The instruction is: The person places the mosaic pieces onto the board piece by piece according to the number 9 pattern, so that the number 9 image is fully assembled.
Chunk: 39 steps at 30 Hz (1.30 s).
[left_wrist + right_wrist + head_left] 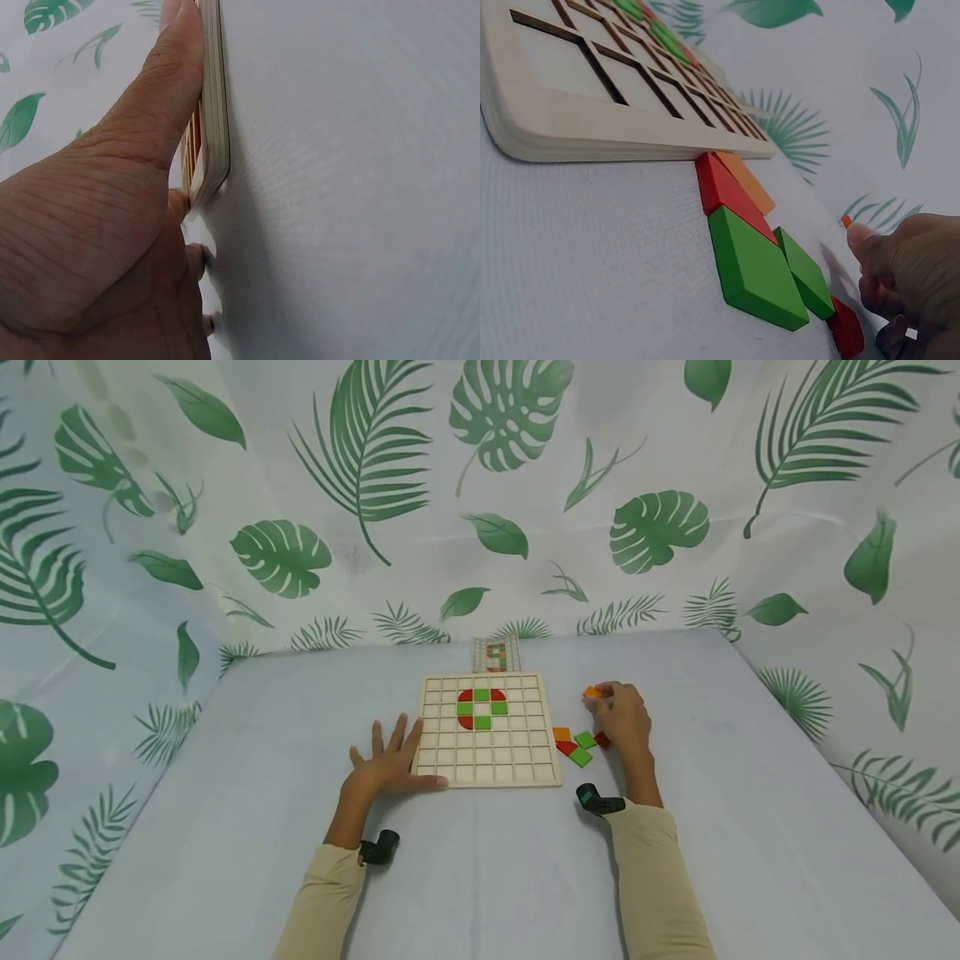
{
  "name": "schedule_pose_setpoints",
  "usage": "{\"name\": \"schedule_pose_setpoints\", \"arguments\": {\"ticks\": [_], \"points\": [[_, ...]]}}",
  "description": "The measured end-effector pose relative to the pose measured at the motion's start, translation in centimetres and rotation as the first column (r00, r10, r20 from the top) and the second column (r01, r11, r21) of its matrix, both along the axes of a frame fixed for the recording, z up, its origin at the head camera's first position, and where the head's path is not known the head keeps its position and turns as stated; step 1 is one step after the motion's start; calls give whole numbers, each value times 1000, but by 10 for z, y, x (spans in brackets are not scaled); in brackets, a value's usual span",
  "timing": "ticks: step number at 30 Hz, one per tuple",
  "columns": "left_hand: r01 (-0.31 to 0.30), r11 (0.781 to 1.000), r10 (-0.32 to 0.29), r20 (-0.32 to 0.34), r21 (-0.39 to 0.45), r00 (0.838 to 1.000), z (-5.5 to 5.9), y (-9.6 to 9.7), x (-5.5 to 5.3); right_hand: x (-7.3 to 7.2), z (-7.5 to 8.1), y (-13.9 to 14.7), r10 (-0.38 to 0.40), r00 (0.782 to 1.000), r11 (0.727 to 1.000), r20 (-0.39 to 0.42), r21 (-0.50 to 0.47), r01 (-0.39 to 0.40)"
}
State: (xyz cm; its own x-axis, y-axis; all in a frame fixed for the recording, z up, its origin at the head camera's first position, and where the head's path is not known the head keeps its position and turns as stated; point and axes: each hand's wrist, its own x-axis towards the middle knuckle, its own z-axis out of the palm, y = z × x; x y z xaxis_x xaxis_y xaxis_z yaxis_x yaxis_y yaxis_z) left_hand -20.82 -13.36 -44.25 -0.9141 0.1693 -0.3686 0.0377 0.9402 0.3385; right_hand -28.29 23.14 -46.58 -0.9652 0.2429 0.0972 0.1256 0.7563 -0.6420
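Note:
A wooden grid board (450, 760) lies on the table, with several red and green tiles (482, 695) set in a ring in its upper middle cells. My left hand (390, 768) rests at the board's near left corner, fingers spread and thumb along the front edge. In the left wrist view the thumb (161, 97) presses against the board's side. Right of the board, my right hand (626, 718) pinches an orange tile (592, 692) between thumb and fingertips. Only a small corner of that orange tile (847, 221) shows in the right wrist view.
Loose tiles lie between board and right hand: an orange tile (561, 734), a red tile (731, 199), two green tiles (757, 270) and a darker red tile (846, 328) beside the right hand. A printed pattern card (512, 647) stands behind the board. Leaf-print cloth (555, 552) walls the table.

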Motion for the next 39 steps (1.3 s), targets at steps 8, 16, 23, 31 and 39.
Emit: {"name": "schedule_pose_setpoints", "arguments": {"ticks": [8, 16, 23, 31, 39], "points": [[-2, 1000, 2, -1, -2, 1000, -1, -2, -2, -3, -3, -3, 121, 991, 992, -55, -23, -122], [-5, 1000, 5, 0, 0, 1000, 1, -3, -2, -4, 1, -11, 246, 965, 966, -90, -58, -251], [-7, 1000, 7, -1, 2, 1000, 2, -3, -2, -2, 1, -19, 356, 928, 931, -112, -47, -363], [-7, 1000, 7, 1, 3, 1000, 1, -4, -1, -3, -3, -29, 403, 912, 911, -82, -60, -408], [-6, 1000, 6, -5, 15, 1000, 2, -2, -1, 1, 0, -38, 463, 877, 882, -126, -28, -470]]}}
